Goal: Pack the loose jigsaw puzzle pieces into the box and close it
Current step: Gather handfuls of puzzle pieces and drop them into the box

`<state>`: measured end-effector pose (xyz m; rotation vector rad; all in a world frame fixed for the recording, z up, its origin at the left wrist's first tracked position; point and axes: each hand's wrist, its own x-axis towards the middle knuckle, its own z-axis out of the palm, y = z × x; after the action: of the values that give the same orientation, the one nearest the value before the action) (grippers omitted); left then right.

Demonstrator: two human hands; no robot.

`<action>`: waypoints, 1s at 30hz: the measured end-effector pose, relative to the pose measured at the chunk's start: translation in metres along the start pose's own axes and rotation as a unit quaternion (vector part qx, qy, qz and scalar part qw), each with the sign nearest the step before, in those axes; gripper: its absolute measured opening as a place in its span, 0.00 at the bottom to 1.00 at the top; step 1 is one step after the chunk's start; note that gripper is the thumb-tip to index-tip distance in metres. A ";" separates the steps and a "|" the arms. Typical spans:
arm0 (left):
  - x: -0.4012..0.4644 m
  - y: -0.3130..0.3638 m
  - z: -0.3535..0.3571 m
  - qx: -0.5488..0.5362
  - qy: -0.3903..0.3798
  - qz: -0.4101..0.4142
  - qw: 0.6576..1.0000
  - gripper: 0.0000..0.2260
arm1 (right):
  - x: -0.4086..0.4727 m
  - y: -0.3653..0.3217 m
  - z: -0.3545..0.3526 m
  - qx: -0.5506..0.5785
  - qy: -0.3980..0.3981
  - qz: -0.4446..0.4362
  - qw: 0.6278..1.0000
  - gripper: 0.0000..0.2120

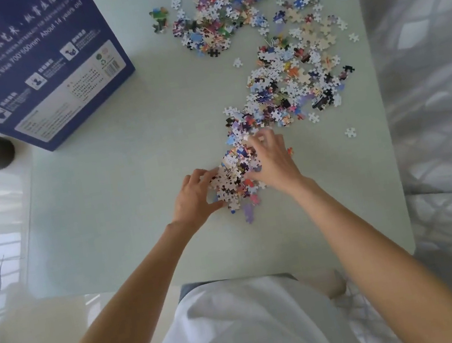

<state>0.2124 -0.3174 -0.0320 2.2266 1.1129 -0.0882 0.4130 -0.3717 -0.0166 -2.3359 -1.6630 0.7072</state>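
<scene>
You are gathering: your left hand (193,196) and right hand (272,160) cup a heap of puzzle pieces (236,178); next, carry it to the box (30,63).

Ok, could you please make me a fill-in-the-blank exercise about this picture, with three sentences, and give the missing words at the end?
1. The left hand and the right hand are gathering a small heap of puzzle pieces on the pale ____.
2. The box at the far left is dark ____ with white print.
3. Most loose pieces lie on the ____ side of the table, away from the box.

Missing words: table; blue; right
</scene>
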 end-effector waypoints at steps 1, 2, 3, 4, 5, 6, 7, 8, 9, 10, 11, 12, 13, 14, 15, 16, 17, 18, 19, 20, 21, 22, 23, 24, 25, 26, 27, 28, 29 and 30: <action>0.003 0.000 0.001 -0.018 0.009 -0.008 1.000 0.32 | 0.013 0.003 -0.007 -0.034 -0.016 -0.009 0.999 0.39; 0.005 0.001 0.001 -0.035 0.013 -0.014 0.999 0.31 | 0.022 0.005 -0.013 -0.058 -0.035 -0.013 0.998 0.42; 0.007 0.003 0.002 -0.050 0.016 -0.023 0.998 0.31 | 0.034 0.005 -0.018 -0.074 -0.056 -0.017 0.996 0.45; 0.008 0.005 0.002 -0.064 0.018 -0.034 0.997 0.30 | 0.043 0.005 -0.021 -0.082 -0.078 -0.016 0.993 0.46; 0.009 0.006 0.002 -0.074 0.017 -0.044 0.996 0.30 | 0.051 0.004 -0.022 -0.089 -0.102 -0.012 0.991 0.47; 0.010 0.009 0.002 -0.083 0.016 -0.054 0.995 0.29 | 0.058 0.002 -0.023 -0.100 -0.123 -0.010 0.987 0.46; 0.010 0.011 0.003 -0.087 0.014 -0.061 0.994 0.30 | 0.062 0.001 -0.022 -0.117 -0.134 -0.012 0.984 0.44; 0.010 0.014 0.003 -0.092 0.012 -0.068 0.993 0.31 | 0.064 -0.001 -0.021 -0.134 -0.137 -0.019 0.981 0.42; 0.010 0.018 0.003 -0.095 0.008 -0.077 0.992 0.32 | 0.063 -0.002 -0.020 -0.143 -0.133 -0.031 0.980 0.39; 0.010 0.022 0.003 -0.092 0.002 -0.083 0.992 0.34 | 0.059 -0.003 -0.018 -0.140 -0.126 -0.043 0.981 0.37; 0.011 0.026 0.004 -0.083 -0.002 -0.087 0.993 0.37 | 0.053 -0.003 -0.017 -0.133 -0.121 -0.055 0.982 0.35; 0.013 0.030 0.005 -0.067 -0.007 -0.090 0.994 0.39 | 0.046 -0.003 -0.015 -0.122 -0.123 -0.064 0.983 0.33; 0.015 0.035 0.006 -0.050 -0.010 -0.094 0.994 0.42 | 0.038 -0.003 -0.013 -0.111 -0.130 -0.069 0.983 0.33; 0.017 0.039 0.008 -0.033 -0.011 -0.098 0.995 0.45 | 0.030 -0.002 -0.011 -0.102 -0.138 -0.072 0.983 0.34; 0.020 0.042 0.010 -0.016 -0.011 -0.099 0.995 0.46 | 0.022 -0.001 -0.009 -0.097 -0.142 -0.075 0.982 0.35; 0.022 0.045 0.011 -0.001 -0.010 -0.098 0.995 0.47 | 0.016 0.000 -0.008 -0.097 -0.139 -0.079 0.982 0.37; 0.024 0.047 0.012 0.009 -0.009 -0.096 0.995 0.47 | 0.011 0.000 -0.006 -0.096 -0.131 -0.082 0.983 0.38; 0.026 0.048 0.013 0.013 -0.009 -0.094 0.995 0.46 | 0.007 0.001 -0.005 -0.092 -0.117 -0.081 0.985 0.39; 0.027 0.049 0.013 0.014 -0.011 -0.092 0.996 0.44 | 0.004 0.001 -0.005 -0.086 -0.101 -0.078 0.988 0.38; 0.028 0.048 0.012 0.011 -0.014 -0.090 0.996 0.43 | 0.002 0.000 -0.004 -0.079 -0.087 -0.075 0.990 0.36; 0.029 0.047 0.012 0.006 -0.016 -0.088 0.996 0.42 | 0.001 -0.001 -0.004 -0.075 -0.078 -0.072 0.992 0.35; 0.029 0.046 0.011 -0.001 -0.018 -0.086 0.996 0.42 | -0.001 0.000 -0.004 -0.072 -0.072 -0.069 0.992 0.33; 0.029 0.046 0.011 -0.008 -0.020 -0.086 0.996 0.42 | -0.002 0.000 -0.003 -0.068 -0.069 -0.063 0.993 0.33; 0.029 0.046 0.010 -0.015 -0.021 -0.087 0.996 0.41 | -0.004 0.000 -0.003 -0.062 -0.066 -0.054 0.994 0.32; 0.028 0.046 0.010 -0.021 -0.023 -0.090 0.995 0.41 | -0.006 0.001 -0.001 -0.055 -0.063 -0.041 0.996 0.32; 0.028 0.047 0.010 -0.027 -0.023 -0.093 0.995 0.40 | -0.008 0.002 0.000 -0.050 -0.058 -0.032 0.997 0.31; 0.027 0.047 0.009 -0.035 -0.022 -0.098 0.994 0.39 | -0.011 0.003 0.002 -0.049 -0.051 -0.026 0.997 0.31; 0.026 0.047 0.008 -0.043 -0.021 -0.102 0.994 0.38 | -0.013 0.004 0.004 -0.052 -0.044 -0.022 0.997 0.31; 0.025 0.047 0.008 -0.049 -0.017 -0.106 0.993 0.37 | -0.016 0.005 0.006 -0.057 -0.037 -0.020 0.997 0.32; 0.024 0.047 0.008 -0.052 -0.015 -0.107 0.993 0.35 | -0.019 0.006 0.007 -0.059 -0.033 -0.015 0.998 0.32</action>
<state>0.2642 -0.3260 -0.0218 2.0034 1.3072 -0.1490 0.4100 -0.3918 -0.0199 -2.3845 -1.8116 0.7051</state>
